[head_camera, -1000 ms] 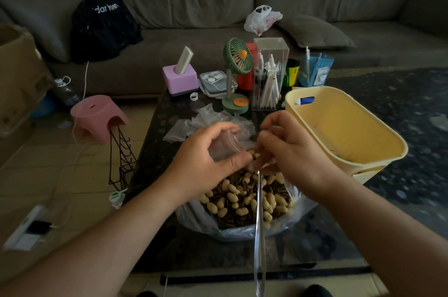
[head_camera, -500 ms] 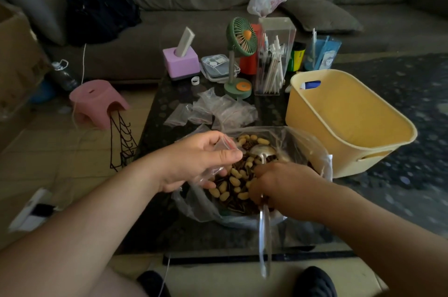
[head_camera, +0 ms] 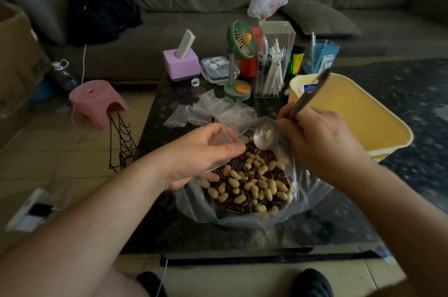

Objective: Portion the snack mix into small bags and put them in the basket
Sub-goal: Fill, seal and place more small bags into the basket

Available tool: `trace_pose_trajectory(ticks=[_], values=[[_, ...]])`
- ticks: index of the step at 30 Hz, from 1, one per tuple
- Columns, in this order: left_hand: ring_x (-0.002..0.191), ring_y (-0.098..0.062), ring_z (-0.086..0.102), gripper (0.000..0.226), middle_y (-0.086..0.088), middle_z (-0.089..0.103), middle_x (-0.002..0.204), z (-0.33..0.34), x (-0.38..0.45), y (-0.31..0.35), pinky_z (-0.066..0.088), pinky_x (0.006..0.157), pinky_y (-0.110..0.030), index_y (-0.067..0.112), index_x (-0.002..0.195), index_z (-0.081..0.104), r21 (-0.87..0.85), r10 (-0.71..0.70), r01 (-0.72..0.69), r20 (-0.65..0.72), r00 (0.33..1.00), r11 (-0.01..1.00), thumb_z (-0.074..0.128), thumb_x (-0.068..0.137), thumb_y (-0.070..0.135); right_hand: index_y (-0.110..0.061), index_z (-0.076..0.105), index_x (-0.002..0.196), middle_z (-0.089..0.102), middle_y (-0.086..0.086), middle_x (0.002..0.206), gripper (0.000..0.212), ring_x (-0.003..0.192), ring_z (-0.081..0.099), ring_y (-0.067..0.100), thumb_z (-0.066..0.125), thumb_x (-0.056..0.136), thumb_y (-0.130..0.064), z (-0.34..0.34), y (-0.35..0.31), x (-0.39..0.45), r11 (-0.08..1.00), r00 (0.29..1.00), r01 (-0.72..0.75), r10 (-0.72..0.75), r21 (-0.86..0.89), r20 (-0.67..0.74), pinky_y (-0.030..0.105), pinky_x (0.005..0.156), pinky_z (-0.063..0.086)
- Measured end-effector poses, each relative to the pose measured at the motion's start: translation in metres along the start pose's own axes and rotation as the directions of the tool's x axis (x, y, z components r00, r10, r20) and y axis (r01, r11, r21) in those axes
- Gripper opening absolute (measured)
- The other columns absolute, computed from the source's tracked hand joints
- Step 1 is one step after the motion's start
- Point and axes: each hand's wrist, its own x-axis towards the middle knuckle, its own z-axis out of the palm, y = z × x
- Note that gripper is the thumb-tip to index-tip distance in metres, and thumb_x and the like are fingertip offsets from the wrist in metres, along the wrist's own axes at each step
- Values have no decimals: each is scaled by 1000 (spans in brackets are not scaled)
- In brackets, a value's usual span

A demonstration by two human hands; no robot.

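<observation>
A big clear plastic bag (head_camera: 312, 190) lies open on the dark table, full of snack mix (head_camera: 252, 183) of peanuts and striped seeds. My left hand (head_camera: 201, 156) pinches a small clear bag (head_camera: 226, 136) at the mix's left edge. My right hand (head_camera: 322, 141) grips a metal spoon (head_camera: 264, 138) by its handle; its empty bowl hovers over the far side of the mix, next to the small bag's mouth. A yellow basket (head_camera: 378, 127) stands at the right, behind my right hand.
Several empty small bags (head_camera: 213, 110) lie beyond the mix. Further back stand a green desk fan (head_camera: 238, 54), a clear pen holder (head_camera: 272, 64), a purple box (head_camera: 180, 64) and a flat case (head_camera: 217, 69). A pink stool (head_camera: 95, 103) and wire rack (head_camera: 120, 141) sit left of the table.
My right hand picked the spoon up from the table's front edge and swung it round, so its bowl now sits over the mix. My left hand kept hold of the small bag.
</observation>
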Motion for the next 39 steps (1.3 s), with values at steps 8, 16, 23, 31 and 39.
trace_pose_trajectory(ticks=[8,16,23,31,39], values=[[126,-12,62,62,11,68,133,3,6,-4,52,110,-48,44,125,66,117,50,-45,-37,998,992,83,66,59,-28,58,94,58,-11,79,28,70,58,8,41,109,-45,4,-9,-3,983,924,-80,135,-165,359,22,60,44],[113,-7,64,24,13,72,117,10,14,-4,44,114,-56,36,118,67,-77,-87,82,-55,995,994,73,95,34,-33,51,78,58,-11,69,29,65,56,1,53,106,-40,41,-10,-6,975,962,-214,200,59,185,20,61,43],[110,-11,71,28,13,81,101,15,20,-8,52,92,-47,24,121,68,-244,-59,53,-19,998,968,74,94,28,-19,61,94,73,-1,80,23,59,72,7,51,108,-34,46,-11,-7,850,891,-440,375,290,255,28,60,60],[123,-8,67,50,17,75,121,-9,7,-5,53,106,-41,40,121,71,-16,140,-140,17,990,990,85,74,49,-20,59,102,73,6,88,20,61,75,15,43,111,-27,28,-12,-2,748,835,-548,461,374,300,30,56,59],[112,17,58,62,29,66,122,-28,6,-16,46,95,-14,52,128,60,608,338,-249,-33,941,754,87,72,60,-19,58,104,73,7,87,21,62,75,15,42,112,-30,4,-19,1,722,826,-563,497,402,265,25,52,53]])
